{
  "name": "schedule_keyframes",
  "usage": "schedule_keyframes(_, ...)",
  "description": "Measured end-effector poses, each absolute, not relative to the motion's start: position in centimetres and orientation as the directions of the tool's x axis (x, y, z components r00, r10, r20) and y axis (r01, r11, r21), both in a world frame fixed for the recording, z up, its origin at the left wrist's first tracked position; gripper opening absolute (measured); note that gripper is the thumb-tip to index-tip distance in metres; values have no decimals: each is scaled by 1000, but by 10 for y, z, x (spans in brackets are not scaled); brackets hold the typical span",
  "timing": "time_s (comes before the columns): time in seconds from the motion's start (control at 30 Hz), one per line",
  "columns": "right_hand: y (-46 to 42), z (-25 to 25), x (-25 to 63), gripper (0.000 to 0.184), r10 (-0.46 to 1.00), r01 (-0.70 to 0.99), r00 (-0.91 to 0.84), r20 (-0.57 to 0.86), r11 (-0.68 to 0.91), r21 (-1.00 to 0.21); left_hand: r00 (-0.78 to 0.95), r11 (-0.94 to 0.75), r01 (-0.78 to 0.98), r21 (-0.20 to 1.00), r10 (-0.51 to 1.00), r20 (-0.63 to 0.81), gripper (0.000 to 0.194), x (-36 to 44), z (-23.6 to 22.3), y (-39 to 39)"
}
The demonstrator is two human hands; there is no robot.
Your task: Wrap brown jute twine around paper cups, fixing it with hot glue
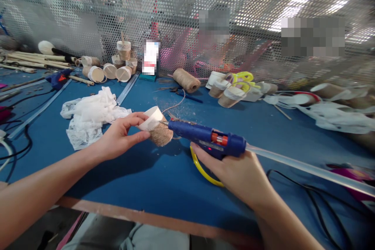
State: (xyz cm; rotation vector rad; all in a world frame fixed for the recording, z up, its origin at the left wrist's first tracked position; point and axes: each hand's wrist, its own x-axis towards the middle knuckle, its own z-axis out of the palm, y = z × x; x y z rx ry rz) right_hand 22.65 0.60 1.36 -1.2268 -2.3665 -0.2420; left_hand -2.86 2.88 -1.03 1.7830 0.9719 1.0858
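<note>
My left hand [131,129] grips a small cup [159,133] by its white rim, thumb below and fingers above. The cup is tilted, and brown twine wraps its lower part. In my right hand [234,168] is a blue hot glue gun [202,134], with a long clear glue stick [293,166] sticking out of its back. The gun's nozzle points left and meets the cup's side near the edge of the twine; whether it touches cannot be made out. A strand of twine runs from the cup toward a twine spool [186,80] behind it.
Crumpled white lace [90,113] lies left of the cup. Several twine-wrapped cups [124,72] stand at the back left, others [231,95] at the back right. A second glue gun [60,78], a yellow ring [202,170] and black cables [316,199] lie on the blue table [125,179].
</note>
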Motion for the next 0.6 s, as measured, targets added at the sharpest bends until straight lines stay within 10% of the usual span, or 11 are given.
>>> schedule_keyframes(0.6, 7, 22, 217, 28, 674, 780, -528, 517, 626, -19, 336, -367, 184, 912, 895, 292, 9, -29, -10, 29)
